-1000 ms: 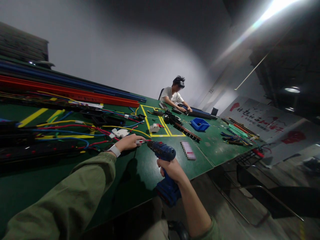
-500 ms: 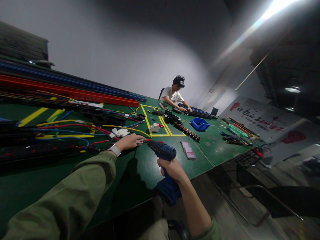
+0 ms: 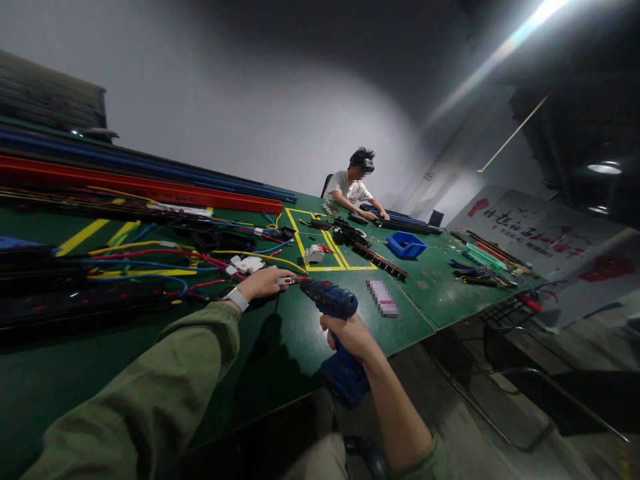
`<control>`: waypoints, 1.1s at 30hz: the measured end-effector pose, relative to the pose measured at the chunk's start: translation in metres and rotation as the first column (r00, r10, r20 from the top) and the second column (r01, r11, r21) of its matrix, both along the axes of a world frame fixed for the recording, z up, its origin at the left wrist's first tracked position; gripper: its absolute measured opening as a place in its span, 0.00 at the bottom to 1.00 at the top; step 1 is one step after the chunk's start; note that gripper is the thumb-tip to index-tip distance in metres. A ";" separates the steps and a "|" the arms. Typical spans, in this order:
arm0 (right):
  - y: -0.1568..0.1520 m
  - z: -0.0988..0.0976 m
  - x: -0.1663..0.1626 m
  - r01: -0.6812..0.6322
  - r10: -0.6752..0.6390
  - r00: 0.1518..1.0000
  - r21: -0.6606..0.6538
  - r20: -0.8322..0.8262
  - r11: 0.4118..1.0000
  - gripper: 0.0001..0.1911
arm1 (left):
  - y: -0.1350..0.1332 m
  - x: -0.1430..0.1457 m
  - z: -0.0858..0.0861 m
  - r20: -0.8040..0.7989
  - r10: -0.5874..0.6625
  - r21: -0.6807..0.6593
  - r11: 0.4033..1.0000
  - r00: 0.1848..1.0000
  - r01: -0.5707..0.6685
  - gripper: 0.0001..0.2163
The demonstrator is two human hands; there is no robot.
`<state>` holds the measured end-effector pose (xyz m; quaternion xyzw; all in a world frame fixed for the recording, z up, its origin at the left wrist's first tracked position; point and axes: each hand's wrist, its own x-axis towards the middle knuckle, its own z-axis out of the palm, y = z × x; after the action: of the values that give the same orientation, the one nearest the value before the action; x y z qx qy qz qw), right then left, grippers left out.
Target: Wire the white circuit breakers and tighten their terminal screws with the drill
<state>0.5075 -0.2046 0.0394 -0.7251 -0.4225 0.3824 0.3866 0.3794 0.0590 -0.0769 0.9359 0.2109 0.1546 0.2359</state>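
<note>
My right hand [image 3: 353,335] is wrapped round the grip of a blue cordless drill [image 3: 334,300], whose chuck points left. The drill's bit meets or nearly meets a small white and red electrical part [image 3: 287,281]; I cannot tell if they touch. That part is pinched in the fingertips of my left hand [image 3: 260,284], held low over the green table. Its exact kind is too small to make out. Beside the left hand lie white electrical modules [image 3: 245,265] joined to red, blue and yellow wires [image 3: 200,254].
A white block with red leads [image 3: 315,253] lies inside yellow tape lines. Beyond are a copper-coloured strip [image 3: 380,259], a blue bin [image 3: 406,245] and a blurred phone-like slab [image 3: 383,298]. Long orange rails [image 3: 150,190] line the back left. Another person [image 3: 353,189] works at the far side.
The whole view has shifted slightly, so everything sits a little further right. Both hands keep nearly the same hold and the drill stays lined up with the small part.
</note>
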 end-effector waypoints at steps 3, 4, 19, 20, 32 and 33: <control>0.000 0.002 -0.001 0.020 -0.020 1.000 -0.012 0.004 1.000 0.03 | 0.001 0.000 -0.001 -0.012 0.005 0.002 1.000 1.000 -0.005 0.24; 0.000 0.003 -0.002 0.027 -0.027 1.000 -0.014 0.004 1.000 0.03 | 0.001 0.000 -0.001 -0.014 0.003 0.006 1.000 1.000 -0.003 0.24; 0.001 0.003 -0.003 0.047 -0.047 0.999 -0.020 -0.022 0.999 0.04 | 0.003 0.000 -0.003 -0.015 0.005 0.007 1.000 1.000 -0.004 0.24; 0.001 0.003 -0.003 0.045 -0.045 0.999 -0.017 -0.023 0.999 0.04 | 0.003 0.000 -0.003 -0.015 0.008 0.004 1.000 1.000 -0.008 0.24; 0.001 0.002 -0.002 0.053 -0.054 0.998 -0.032 -0.033 0.998 0.02 | 0.002 0.000 -0.001 -0.013 0.020 -0.022 1.000 1.000 -0.020 0.24; 0.001 0.003 -0.002 0.054 -0.055 0.998 -0.035 -0.035 0.998 0.02 | 0.002 0.000 -0.001 -0.012 0.019 -0.019 1.000 1.000 -0.019 0.24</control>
<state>0.5057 -0.2034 0.0419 -0.7358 -0.3888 0.3918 0.3923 0.3796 0.0613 -0.0783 0.9324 0.2227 0.1494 0.2422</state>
